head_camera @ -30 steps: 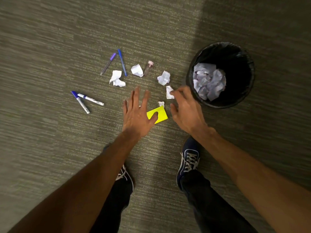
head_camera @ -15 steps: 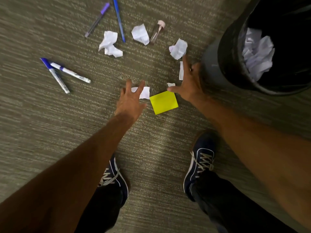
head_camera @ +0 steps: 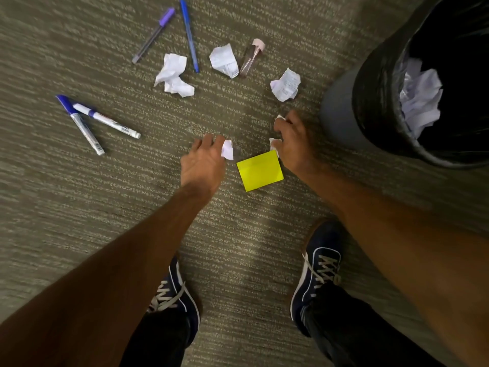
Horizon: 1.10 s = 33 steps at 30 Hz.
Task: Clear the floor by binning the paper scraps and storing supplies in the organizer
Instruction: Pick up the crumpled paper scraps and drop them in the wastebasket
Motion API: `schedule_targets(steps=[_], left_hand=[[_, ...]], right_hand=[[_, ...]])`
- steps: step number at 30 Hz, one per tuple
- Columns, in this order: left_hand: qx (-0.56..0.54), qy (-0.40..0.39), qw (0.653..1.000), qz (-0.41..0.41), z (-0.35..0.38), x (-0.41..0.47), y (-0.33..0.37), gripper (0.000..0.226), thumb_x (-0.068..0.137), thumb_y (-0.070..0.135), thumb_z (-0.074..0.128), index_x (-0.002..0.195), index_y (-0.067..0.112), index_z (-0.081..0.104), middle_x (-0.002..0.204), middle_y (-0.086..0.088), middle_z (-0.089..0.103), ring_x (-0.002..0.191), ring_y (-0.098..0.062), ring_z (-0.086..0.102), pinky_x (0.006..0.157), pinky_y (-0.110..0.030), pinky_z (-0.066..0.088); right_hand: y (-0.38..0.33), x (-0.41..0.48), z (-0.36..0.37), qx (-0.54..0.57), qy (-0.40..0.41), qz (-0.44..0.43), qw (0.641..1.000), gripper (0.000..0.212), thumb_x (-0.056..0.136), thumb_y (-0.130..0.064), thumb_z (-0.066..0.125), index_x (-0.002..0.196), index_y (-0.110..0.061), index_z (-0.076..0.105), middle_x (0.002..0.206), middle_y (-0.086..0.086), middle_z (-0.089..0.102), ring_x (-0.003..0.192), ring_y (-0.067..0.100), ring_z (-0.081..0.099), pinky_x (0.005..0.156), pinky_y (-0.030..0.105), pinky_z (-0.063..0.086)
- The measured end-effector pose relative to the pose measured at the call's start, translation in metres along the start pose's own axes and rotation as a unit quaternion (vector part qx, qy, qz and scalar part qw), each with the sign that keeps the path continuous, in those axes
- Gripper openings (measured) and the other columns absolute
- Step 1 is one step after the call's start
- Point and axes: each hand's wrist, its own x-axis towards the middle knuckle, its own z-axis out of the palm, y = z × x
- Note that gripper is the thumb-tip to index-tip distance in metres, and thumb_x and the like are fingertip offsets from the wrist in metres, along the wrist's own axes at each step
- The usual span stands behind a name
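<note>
My left hand [head_camera: 205, 161] is curled around a small white paper scrap [head_camera: 227, 149] on the carpet. My right hand [head_camera: 293, 139] is closed on white paper scraps that stick out above and below its fingers, just beyond a yellow sticky-note pad [head_camera: 259, 170]. Three more crumpled papers lie farther out: one at the left [head_camera: 173, 75], one in the middle [head_camera: 224, 60], one at the right [head_camera: 285, 84]. The black-lined bin [head_camera: 370, 102] stands at the right with crumpled paper inside.
Two white markers with blue caps [head_camera: 98, 123] lie at the left. A purple-capped pen [head_camera: 154, 34], a blue pen [head_camera: 189, 34] and a small pink-capped vial [head_camera: 251, 56] lie at the top. My two dark shoes [head_camera: 317, 268] stand on the carpet below. No organizer is in view.
Both hands have closed: the left curled onto the scrap under it, the right drew back from the bin's side with scraps gripped. The view has shifted slightly closer.
</note>
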Motion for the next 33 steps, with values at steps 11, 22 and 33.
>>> schedule_targets(steps=[11,22,33], left_hand=[[0.004,0.121,0.993,0.011,-0.034,0.049,-0.038,0.034,0.089,0.026,0.066,0.121,0.015,0.060,0.146,-0.014,0.042,0.138,-0.030,0.035,0.104,-0.052,0.037],[-0.036,0.069,0.997,0.031,-0.031,0.099,-0.073,0.027,0.096,0.037,0.054,0.110,0.014,0.057,0.157,-0.023,0.025,0.145,-0.047,0.023,0.112,-0.066,0.028],[0.007,0.126,0.992,0.022,-0.039,0.088,-0.060,0.021,0.091,0.012,0.068,0.107,-0.002,0.064,0.106,-0.022,0.067,0.094,-0.040,0.066,0.079,-0.050,0.054]], right_hand=[[-0.004,0.027,-0.023,-0.060,0.026,-0.008,0.998,0.065,0.078,0.014,0.061,0.137,-0.005,0.040,0.126,0.025,0.053,0.100,0.042,0.059,0.080,0.046,0.051],[0.009,0.064,-0.022,-0.029,-0.046,-0.020,0.998,0.064,0.076,0.012,0.062,0.134,-0.013,0.054,0.141,0.022,0.039,0.116,0.040,0.053,0.090,0.047,0.053],[-0.002,0.059,-0.026,-0.011,0.001,-0.007,1.000,0.016,0.081,0.013,0.054,0.078,-0.001,0.062,0.099,0.021,0.053,0.073,0.027,0.053,0.061,0.030,0.036]])
